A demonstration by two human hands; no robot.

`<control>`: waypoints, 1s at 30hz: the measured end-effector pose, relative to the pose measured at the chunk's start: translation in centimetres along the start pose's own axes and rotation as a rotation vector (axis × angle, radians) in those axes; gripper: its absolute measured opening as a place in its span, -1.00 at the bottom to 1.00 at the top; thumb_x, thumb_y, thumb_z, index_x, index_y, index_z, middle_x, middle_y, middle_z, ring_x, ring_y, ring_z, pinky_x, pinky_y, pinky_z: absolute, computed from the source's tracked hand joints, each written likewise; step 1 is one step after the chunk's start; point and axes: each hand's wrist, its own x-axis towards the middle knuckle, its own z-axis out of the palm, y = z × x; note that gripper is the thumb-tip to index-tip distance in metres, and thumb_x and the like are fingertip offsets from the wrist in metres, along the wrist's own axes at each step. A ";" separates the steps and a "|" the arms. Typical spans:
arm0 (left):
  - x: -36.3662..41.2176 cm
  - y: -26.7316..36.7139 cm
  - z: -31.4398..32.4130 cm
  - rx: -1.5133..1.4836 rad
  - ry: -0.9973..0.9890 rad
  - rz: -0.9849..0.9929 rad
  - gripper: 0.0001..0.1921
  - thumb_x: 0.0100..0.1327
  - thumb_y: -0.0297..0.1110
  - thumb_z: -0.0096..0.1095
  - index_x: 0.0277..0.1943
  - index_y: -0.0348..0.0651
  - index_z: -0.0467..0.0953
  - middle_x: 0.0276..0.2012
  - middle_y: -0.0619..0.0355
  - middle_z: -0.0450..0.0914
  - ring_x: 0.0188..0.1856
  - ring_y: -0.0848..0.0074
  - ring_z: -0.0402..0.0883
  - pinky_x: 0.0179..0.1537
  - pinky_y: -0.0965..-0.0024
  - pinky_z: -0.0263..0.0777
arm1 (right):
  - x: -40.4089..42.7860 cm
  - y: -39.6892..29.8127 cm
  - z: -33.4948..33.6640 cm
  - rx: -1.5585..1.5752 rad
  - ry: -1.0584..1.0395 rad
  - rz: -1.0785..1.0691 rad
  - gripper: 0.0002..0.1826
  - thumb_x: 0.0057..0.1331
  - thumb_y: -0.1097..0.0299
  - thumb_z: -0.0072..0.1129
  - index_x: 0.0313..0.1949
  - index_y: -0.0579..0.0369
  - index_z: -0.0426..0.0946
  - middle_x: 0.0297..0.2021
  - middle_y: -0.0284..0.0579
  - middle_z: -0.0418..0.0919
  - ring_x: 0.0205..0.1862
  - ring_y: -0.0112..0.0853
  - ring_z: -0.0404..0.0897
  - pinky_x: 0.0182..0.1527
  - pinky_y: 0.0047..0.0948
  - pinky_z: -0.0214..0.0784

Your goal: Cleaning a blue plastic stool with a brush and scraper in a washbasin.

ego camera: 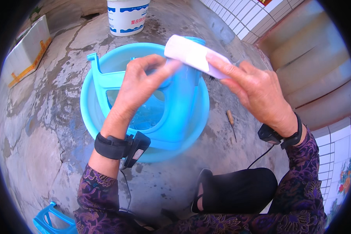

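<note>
A smooth, whitish oblong piece (pixel 187 52), blurred and overexposed, is held in my right hand (pixel 251 87) between thumb and fingers. Close under its left end is my left hand (pixel 146 79), thumb pointing at the piece and fingertips partly hidden. Blur keeps me from telling whether that hand touches it. Both hands are above a round light-blue plastic basin (pixel 86 117). In the basin lies a blue plastic frame (pixel 175 122) with large openings and a hooked arm at the left. Through its biggest opening I see what looks like water.
A wooden-handled awl or screwdriver (pixel 230 118) lies on the cracked concrete floor (pixel 44 146) right of the basin. Behind stands a white plastic bucket (pixel 128 17); a foam box (pixel 30 52) is at left. A blue plastic stool (pixel 54 218) sits lower left. My black-clad knee (pixel 242 190) is near.
</note>
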 end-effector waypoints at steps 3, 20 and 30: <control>0.4 1.3 -0.8 -0.214 -0.065 -0.151 -0.30 0.21 0.25 -0.22 -0.39 -0.39 0.53 -0.47 0.10 0.53 -0.34 0.46 0.45 -0.19 0.47 0.26 | -2.2 -1.6 -0.3 -0.035 -0.177 -0.009 -0.47 0.13 0.32 0.11 0.12 -0.38 0.32 -0.65 -0.20 0.26 -0.73 -0.30 0.34 -0.68 -0.36 0.22; 0.3 1.8 0.3 -0.209 -0.063 -0.249 -0.09 0.12 0.45 -0.46 -0.29 -0.42 0.52 -0.34 0.01 0.53 -0.22 0.41 0.44 -0.05 0.47 0.22 | -0.2 0.4 -3.4 -0.174 -0.210 -0.065 -0.50 0.16 0.34 0.06 0.12 -0.38 0.31 -0.63 -0.16 0.32 -0.74 -0.32 0.38 -0.70 -0.37 0.23; 0.4 1.0 0.3 -0.197 -0.106 -0.272 -0.13 0.16 0.42 -0.55 -0.28 -0.32 0.52 -0.35 0.12 0.48 -0.21 0.50 0.36 -0.01 0.50 0.12 | -0.6 -0.2 -3.4 -0.143 -0.245 -0.119 -0.50 0.15 0.35 0.07 0.11 -0.38 0.32 -0.65 -0.16 0.33 -0.73 -0.27 0.40 -0.70 -0.37 0.22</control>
